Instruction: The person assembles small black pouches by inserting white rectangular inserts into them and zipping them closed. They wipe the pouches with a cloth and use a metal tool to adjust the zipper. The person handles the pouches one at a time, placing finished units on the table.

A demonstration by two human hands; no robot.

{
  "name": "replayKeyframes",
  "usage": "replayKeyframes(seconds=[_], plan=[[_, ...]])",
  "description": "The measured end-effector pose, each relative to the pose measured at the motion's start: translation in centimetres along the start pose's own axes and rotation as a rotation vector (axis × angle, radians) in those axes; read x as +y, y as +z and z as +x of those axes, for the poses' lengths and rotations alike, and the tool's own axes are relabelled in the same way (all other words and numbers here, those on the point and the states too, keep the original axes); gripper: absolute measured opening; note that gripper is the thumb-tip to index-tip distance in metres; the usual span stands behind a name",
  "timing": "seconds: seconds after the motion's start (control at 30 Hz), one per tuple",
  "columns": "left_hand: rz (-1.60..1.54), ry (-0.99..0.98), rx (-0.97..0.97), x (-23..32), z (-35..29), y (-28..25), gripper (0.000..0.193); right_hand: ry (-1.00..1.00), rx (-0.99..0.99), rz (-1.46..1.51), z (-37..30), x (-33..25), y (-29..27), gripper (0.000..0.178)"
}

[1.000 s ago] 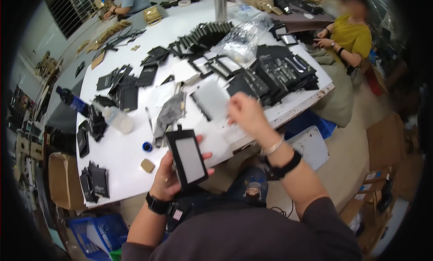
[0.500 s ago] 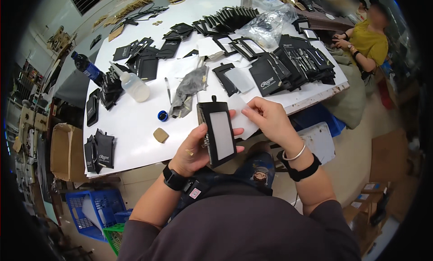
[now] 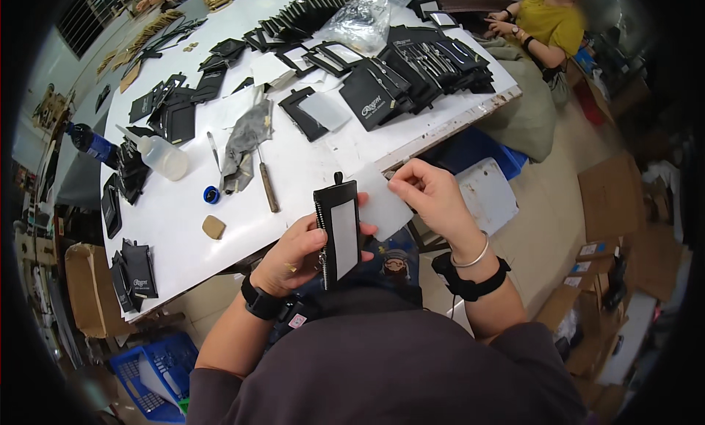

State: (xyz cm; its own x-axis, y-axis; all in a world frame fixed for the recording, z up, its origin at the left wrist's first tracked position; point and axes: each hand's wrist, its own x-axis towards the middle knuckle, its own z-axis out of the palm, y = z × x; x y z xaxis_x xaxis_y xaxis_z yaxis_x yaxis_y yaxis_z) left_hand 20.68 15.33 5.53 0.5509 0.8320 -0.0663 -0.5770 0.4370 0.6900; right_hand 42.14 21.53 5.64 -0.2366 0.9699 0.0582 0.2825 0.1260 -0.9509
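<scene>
My left hand [image 3: 288, 258] grips a black card holder [image 3: 342, 238] with a pale window and a zip along its left side. The thumb lies on the zip edge, and fingertips show past the right side. Between the thumb and fingers of my right hand [image 3: 433, 201] is the upper right edge of a translucent white sheet [image 3: 387, 205]. That sheet hangs just right of the holder, its left part hidden behind the holder and my left fingers. Beyond my hands, another black holder [image 3: 295, 106] lies on the table, overlapped by a similar white sheet [image 3: 327, 112].
Black holders [image 3: 433, 65] are piled on the white table [image 3: 172, 256]. Nearer lie a wooden-handled tool [image 3: 269, 186], grey cloth [image 3: 247, 135], squeeze bottle [image 3: 166, 158], blue cap [image 3: 211, 195] and tan block [image 3: 214, 227]. A co-worker in yellow [image 3: 547, 21] sits at far right.
The table has shifted left and up in view. Holder and sheet are now nearer my body, with more of the sheet showing. The wooden-handled tool has come into sight.
</scene>
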Motion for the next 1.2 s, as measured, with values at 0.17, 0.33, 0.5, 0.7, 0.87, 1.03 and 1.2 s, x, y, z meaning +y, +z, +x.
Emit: replayKeyframes(seconds=[0.17, 0.33, 0.5, 0.7, 0.87, 1.03, 1.2], plan=[[0.003, -0.018, 0.005, -0.5, 0.0, -0.3, 0.081, 0.061, 0.223, -0.156, -1.1, 1.7, -2.0, 0.023], [0.007, -0.04, 0.005, -1.1, 0.4, 0.0, 0.081, -0.136, -0.023, -0.258, -2.9, 0.3, -1.2, 0.016], [0.0, -0.127, -0.028, -1.1, 0.1, -0.3, 0.08, -0.178, 0.243, -0.299, -2.0, 2.4, -3.0, 0.028], [0.077, -0.131, -0.094, -1.7, 0.6, 0.7, 0.08, 0.049, 0.022, 0.116, -0.9, 1.4, -0.7, 0.013], [-0.006, -0.049, -0.054, -1.3, 0.0, 0.0, 0.076, 0.078, 0.304, -0.334, -0.9, 1.2, -3.0, 0.03], [-0.206, 0.069, -0.069, -1.5, 0.4, -0.6, 0.068, 0.188, -0.136, 0.259, -3.5, 0.6, 0.1, 0.027], [-0.04, -0.032, -0.023, -0.6, -0.9, -0.7, 0.081, 0.108, -0.384, -0.008, -1.7, 1.2, -2.5, 0.016]])
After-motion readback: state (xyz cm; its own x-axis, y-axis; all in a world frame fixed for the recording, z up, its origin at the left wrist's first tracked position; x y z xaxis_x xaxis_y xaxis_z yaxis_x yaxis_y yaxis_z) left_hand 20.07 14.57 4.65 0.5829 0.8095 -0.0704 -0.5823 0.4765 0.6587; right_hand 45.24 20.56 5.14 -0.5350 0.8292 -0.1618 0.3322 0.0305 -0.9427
